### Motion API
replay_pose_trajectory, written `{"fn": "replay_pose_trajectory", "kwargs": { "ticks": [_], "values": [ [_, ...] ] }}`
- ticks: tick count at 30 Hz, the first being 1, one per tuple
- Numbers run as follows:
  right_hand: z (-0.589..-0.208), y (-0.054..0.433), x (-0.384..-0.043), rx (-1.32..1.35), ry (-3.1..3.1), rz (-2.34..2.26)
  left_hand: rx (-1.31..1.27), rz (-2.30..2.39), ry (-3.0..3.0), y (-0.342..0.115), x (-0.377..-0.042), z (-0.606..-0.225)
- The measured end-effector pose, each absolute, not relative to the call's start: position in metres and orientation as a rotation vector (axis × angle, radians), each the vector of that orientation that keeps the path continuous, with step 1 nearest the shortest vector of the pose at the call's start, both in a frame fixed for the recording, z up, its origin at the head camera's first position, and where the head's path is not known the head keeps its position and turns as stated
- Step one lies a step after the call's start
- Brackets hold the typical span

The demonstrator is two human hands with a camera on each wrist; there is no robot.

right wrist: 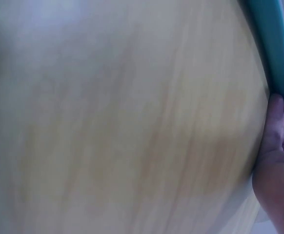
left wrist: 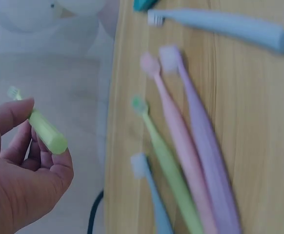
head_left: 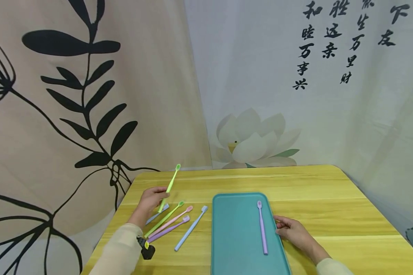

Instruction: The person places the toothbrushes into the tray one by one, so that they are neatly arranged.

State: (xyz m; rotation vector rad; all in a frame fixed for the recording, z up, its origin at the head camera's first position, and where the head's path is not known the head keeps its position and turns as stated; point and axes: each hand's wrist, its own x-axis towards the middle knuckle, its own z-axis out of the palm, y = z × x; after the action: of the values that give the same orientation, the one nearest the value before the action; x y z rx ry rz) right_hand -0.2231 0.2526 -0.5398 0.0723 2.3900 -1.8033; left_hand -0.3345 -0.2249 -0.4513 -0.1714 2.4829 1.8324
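Note:
A yellow-green toothbrush (head_left: 172,182) is pinched between the thumb and fingers of my left hand (head_left: 150,202), its head pointing up and away. In the left wrist view the handle end of this toothbrush (left wrist: 49,134) faces the camera. My right hand (head_left: 296,233) grips the right rim of a teal tray (head_left: 235,236), with thumb and fingertips at the edge. On the tray's right half lies a purple toothbrush (head_left: 263,231), bristle end away from me. Below and right of my left hand, a green toothbrush (head_left: 164,219), a pink one (head_left: 173,220) and another purple one (head_left: 168,229) lie side by side.
Between that group and the tray, a light blue toothbrush (head_left: 191,228) lies slanted on the wooden table (head_left: 316,183). Another blue toothbrush (head_left: 153,218) is partly hidden by my left hand. Behind the table's far edge hangs a printed curtain (head_left: 158,95).

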Motion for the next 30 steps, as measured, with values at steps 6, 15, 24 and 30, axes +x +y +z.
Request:
{"fn": "replay_pose_trajectory", "kwargs": {
  "ticks": [6,15,24,30],
  "values": [
    [-0.539,0.253,-0.223,0.081,2.374,-1.810,-0.173,1.966,2.369,-0.197,-0.332,-0.456],
    [-0.538,0.252,-0.222,0.058,2.401,-1.793,-0.144,2.102,2.195,-0.155,-0.316,-0.461],
    [-0.540,0.252,-0.223,0.085,2.375,-1.798,-0.132,2.113,2.167,-0.122,-0.303,-0.466],
    [-0.539,0.253,-0.223,0.082,2.363,-1.806,-0.091,2.124,2.103,-0.103,-0.297,-0.469]
  ]
}}
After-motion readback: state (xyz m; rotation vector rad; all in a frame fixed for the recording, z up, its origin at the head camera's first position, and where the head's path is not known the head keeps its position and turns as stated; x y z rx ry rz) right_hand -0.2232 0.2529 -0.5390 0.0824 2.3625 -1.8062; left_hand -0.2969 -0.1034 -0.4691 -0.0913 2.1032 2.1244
